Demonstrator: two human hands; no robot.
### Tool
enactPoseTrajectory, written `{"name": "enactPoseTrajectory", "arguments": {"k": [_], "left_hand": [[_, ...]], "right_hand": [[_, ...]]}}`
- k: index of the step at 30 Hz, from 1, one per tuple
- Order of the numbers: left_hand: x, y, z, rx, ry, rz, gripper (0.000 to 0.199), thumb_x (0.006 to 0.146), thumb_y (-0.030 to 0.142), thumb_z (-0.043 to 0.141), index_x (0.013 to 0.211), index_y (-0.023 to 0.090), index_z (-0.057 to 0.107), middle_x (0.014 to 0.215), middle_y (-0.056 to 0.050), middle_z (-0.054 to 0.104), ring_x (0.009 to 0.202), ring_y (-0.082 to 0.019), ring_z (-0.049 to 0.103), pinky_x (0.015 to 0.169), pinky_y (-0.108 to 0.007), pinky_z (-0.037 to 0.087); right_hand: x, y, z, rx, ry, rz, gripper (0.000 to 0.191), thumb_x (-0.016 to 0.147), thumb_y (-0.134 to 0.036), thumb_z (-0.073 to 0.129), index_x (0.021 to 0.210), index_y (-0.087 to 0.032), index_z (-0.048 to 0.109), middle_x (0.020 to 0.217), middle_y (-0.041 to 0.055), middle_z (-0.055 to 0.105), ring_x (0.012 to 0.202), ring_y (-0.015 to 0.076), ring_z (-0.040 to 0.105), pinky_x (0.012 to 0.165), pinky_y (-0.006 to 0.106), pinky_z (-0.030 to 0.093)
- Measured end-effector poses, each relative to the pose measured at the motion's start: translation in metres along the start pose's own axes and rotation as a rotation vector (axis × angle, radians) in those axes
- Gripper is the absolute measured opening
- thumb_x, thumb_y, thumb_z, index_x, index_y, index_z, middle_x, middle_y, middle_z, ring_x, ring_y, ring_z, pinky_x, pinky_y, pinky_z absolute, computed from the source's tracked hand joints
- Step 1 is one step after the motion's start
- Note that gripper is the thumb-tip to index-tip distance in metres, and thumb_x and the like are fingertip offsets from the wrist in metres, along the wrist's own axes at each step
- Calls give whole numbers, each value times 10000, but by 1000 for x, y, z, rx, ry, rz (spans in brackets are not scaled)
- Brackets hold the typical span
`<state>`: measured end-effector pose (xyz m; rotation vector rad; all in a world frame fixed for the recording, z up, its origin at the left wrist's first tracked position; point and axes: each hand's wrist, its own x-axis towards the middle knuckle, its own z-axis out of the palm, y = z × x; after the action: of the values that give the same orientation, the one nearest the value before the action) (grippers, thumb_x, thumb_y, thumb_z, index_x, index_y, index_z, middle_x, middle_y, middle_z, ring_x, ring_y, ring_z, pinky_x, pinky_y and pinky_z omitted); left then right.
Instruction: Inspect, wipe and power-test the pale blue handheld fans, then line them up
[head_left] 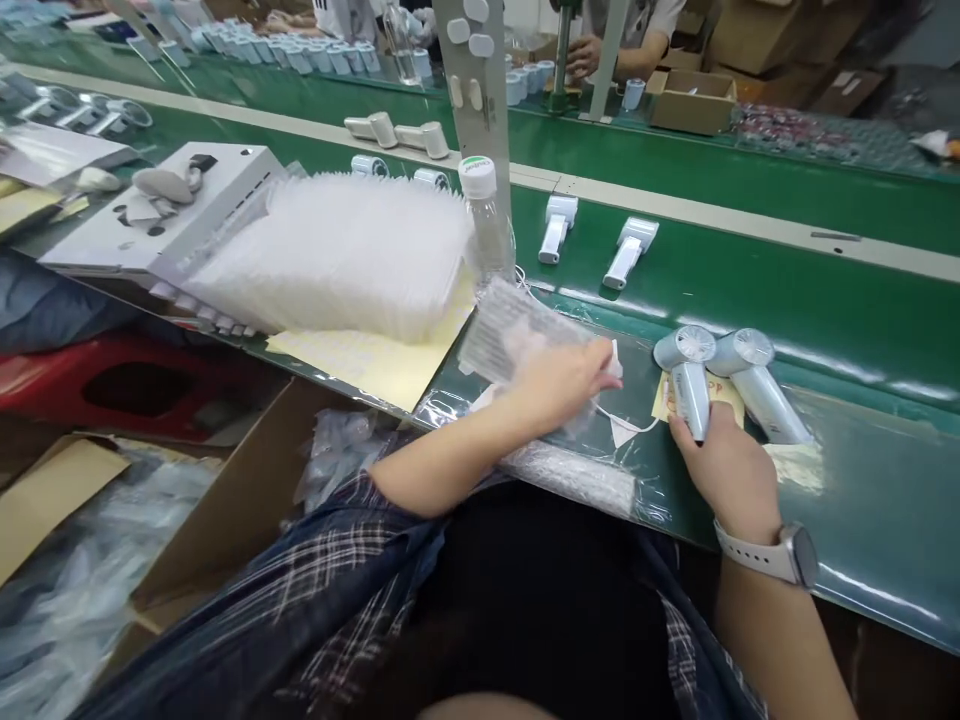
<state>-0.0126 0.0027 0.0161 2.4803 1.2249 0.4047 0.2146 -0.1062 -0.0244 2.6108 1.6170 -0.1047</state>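
My right hand [731, 470], with a watch at the wrist, is closed around the lower handle of a light-blue handheld fan [690, 375]. Beside it lies a second handheld fan [765, 385], their round heads touching. Under the fans is a yellow paper note [664, 398]. My left hand [559, 385] is closed in a pinch on a translucent plastic bag [491, 335], which spreads out behind the fingers. A small white edge shows at its fingertips; what it belongs to is unclear. A thin white cord with a triangular white tag [622, 430] runs between the hands.
A thick stack of translucent bags [360, 250] sits left on yellow paper, beside a capped bottle [484, 215] and metal post. More fans [630, 250] lie on the green belt [712, 250]. A bubble-wrap roll [577, 478] lies at the front edge. Co-workers are across the line.
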Motion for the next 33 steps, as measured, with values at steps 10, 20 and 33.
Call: {"name": "enactPoseTrajectory", "arguments": {"k": [10, 20, 33], "left_hand": [[7, -16, 34, -238, -379, 103, 328, 1058, 246, 523, 1299, 198, 741, 1330, -117, 788, 1214, -285, 737, 1063, -444, 560], [24, -40, 22, -1192, -179, -477, 402, 939, 117, 541, 1316, 248, 596, 797, 30, 601, 565, -113, 522, 549, -250, 419], [-6, 0, -16, 4, -23, 70, 486, 1038, 109, 435, 1458, 231, 646, 1087, -69, 774, 1016, -252, 687, 846, -373, 513]], "right_hand": [[-14, 19, 22, 621, 223, -299, 519, 980, -617, 498, 1192, -186, 695, 1019, 156, 792, 861, 336, 747, 718, 392, 546], [-20, -9, 12, 630, -77, -451, 514, 1011, -539, 502, 1358, -198, 667, 1145, 113, 823, 947, 324, 784, 775, 392, 569], [-39, -32, -5, 201, 156, -656, 460, 1057, -415, 509, 1368, -135, 700, 830, 150, 773, 775, 334, 744, 651, 379, 500]]}}
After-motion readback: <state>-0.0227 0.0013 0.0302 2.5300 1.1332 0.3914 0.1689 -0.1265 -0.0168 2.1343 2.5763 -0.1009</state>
